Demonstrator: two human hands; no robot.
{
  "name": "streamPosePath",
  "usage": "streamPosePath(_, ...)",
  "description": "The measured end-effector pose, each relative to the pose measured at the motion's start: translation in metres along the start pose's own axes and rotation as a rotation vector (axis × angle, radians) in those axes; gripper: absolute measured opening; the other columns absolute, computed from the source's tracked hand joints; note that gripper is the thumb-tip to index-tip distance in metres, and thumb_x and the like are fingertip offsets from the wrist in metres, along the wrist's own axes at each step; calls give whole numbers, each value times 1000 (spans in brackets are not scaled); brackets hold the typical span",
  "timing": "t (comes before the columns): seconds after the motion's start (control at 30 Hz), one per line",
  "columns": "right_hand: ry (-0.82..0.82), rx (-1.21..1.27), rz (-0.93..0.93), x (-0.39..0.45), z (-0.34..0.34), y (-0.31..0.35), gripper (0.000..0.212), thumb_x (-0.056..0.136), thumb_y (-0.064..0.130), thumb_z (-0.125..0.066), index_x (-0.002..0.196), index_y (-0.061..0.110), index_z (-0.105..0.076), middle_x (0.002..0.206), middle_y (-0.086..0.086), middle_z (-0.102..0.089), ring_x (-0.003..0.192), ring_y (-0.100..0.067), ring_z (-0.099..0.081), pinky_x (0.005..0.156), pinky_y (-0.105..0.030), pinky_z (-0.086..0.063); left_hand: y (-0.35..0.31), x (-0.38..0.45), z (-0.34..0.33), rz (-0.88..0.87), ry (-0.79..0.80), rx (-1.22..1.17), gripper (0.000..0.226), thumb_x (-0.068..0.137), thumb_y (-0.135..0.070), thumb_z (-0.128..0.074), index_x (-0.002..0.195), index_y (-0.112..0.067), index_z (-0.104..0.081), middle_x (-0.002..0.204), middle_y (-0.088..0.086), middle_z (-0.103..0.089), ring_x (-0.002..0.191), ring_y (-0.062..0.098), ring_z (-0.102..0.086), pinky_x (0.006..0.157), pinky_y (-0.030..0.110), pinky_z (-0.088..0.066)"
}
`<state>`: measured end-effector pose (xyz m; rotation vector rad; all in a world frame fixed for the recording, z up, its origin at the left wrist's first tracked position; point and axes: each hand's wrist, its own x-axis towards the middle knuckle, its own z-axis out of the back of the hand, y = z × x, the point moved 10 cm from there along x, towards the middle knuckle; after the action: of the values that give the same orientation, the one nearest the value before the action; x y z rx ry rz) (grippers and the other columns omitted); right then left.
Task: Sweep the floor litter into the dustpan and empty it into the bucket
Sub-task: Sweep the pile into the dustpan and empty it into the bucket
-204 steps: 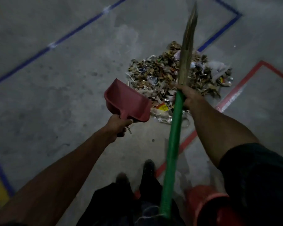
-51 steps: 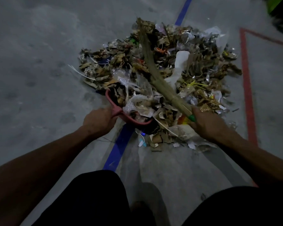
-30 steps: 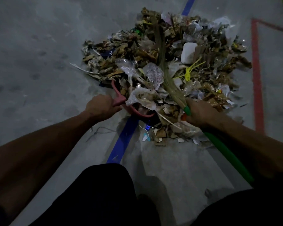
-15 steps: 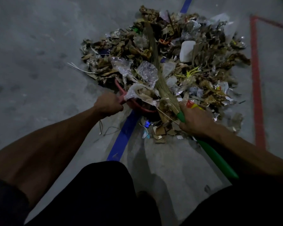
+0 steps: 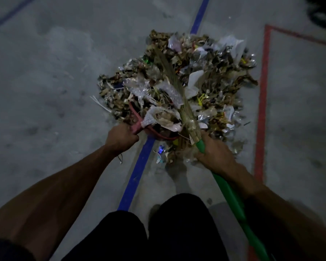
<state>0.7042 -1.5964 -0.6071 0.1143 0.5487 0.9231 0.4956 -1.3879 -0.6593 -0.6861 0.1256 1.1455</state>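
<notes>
We see a grey concrete floor [image 5: 45,91] crossed by a blue painted line [image 5: 137,174] and a red one [image 5: 262,102]. A heap of mixed paper and plastic litter [image 5: 215,76] lies across the blue line. Our right hand [image 5: 213,155] grips the green-handled straw broom [image 5: 179,102], bristles lying on the heap. Our left hand [image 5: 120,137] grips the red plastic dustpan [image 5: 135,117], half buried at the heap's near edge.

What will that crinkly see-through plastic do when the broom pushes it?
The clear plastic wrap looks thin and crumpled, so it is probably very light and floppy. It will likely fold and slide rather than roll. Lying loose on top of the litter pile, it may flutter aside or catch in the broom bristles.
</notes>
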Motion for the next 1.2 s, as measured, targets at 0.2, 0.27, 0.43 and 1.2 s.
streamPosePath(0.2, -14, 21, -2, -91, 136, 45, 73, 88, 26, -63, 152, 15, -28, 119, -19, -64, 104, -37, -62, 82, -36, -47, -67, -96, 117, 47, 6, -14, 22, 72, -21, -70, 62, -12, -54, 61, 6, -55, 56, 22, -52, 50, 25, -33)
streamPosePath(0.27, -6, 32, -15, -120, 173, 59, 76, 90, 28, -62, 154, 15, -23, 125, -19, -61, 112, -39, -58, 92, -42, -45, -88, -124, 149, 57, 19, -30, 24, 70, -21, -70, 57, -13, -51, 55, 1, -52, 50, 13, -49, 46, 22, -30)
streamPosePath(0.43, -34, 117, -75, -199, 270, 88, 71, 83, 24, -69, 147, 18, -37, 136, -23, -51, 111, -41, -58, 80, -36, -48, -138, -204, 232, 71, 38, -29, 20, 69, -22, -69, 61, -13, -54, 59, 3, -55, 53, 18, -50, 47, 20, -30)
streamPosePath(1.2, -301, 204, -276, -392, 318, 173, 81, 78, 24, -67, 151, 30, -32, 107, -16, -66, 89, -34, -63, 65, -26, -40, -153, -328, 359, -247, 9, 66, 22, 70, -20, -67, 58, -13, -49, 55, -2, -51, 51, 12, -47, 47, 22, -27)
